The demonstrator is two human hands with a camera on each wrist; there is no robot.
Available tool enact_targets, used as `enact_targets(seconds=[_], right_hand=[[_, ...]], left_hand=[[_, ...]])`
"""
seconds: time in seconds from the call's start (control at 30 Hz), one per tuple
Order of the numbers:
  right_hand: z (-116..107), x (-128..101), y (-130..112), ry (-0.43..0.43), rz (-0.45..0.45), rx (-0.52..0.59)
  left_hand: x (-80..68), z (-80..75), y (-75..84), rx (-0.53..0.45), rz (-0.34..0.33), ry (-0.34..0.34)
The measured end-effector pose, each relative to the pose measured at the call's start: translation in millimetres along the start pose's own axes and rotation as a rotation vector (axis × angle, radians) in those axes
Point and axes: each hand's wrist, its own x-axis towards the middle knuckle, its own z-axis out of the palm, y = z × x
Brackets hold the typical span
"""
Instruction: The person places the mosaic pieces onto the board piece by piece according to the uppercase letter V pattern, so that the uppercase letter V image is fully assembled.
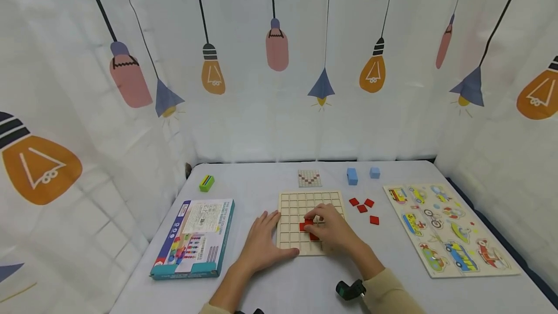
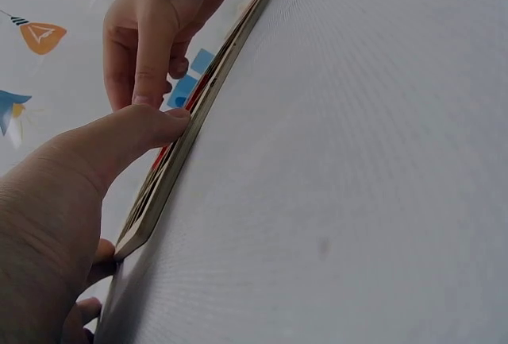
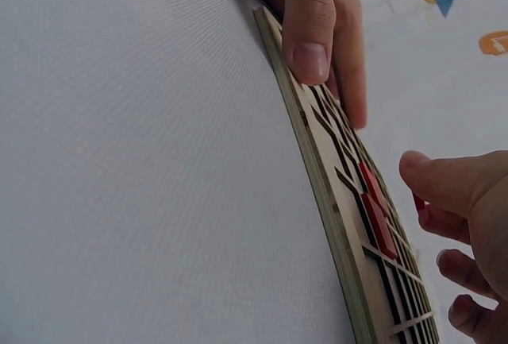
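Observation:
A wooden grid board (image 1: 288,240) lies on the white table in front of me. My left hand (image 1: 260,242) rests at its near left corner, fingers fairly straight along the left side and thumb (image 2: 163,126) pressing on the front rim. Above the board's middle, my right hand (image 1: 331,229) pinches a small red square tile (image 3: 419,203) between thumb and index finger, clear of the grid in the right wrist view. Red tiles (image 3: 379,225) sit in the grid cells just below that hand, partly hidden by it in the head view.
Several loose red tiles (image 1: 362,208) lie right of the board. Behind it are a small pattern card (image 1: 309,179) and two blue blocks (image 1: 352,176). A boxed set (image 1: 196,241) and a green block (image 1: 207,183) are left; a picture puzzle board (image 1: 449,231) is right.

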Motion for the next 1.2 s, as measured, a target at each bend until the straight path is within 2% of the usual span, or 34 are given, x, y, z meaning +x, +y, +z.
enact_targets(seconds=[0.33, 0.67, 1.2], right_hand=[[13.2, 17.9, -8.1, 0.010, -0.040, -0.058], [23.0, 32.5, -14.1, 0.001, -0.072, -0.082], [31.4, 42.1, -10.5, -0.001, -0.084, -0.087]], left_hand=[[-1.1, 0.2, -0.9, -0.006, 0.015, 0.010], [-1.5, -0.5, 0.4, -0.004, -0.007, -0.003], [-0.5, 0.0, -0.4, 0.000, 0.000, 0.000]])
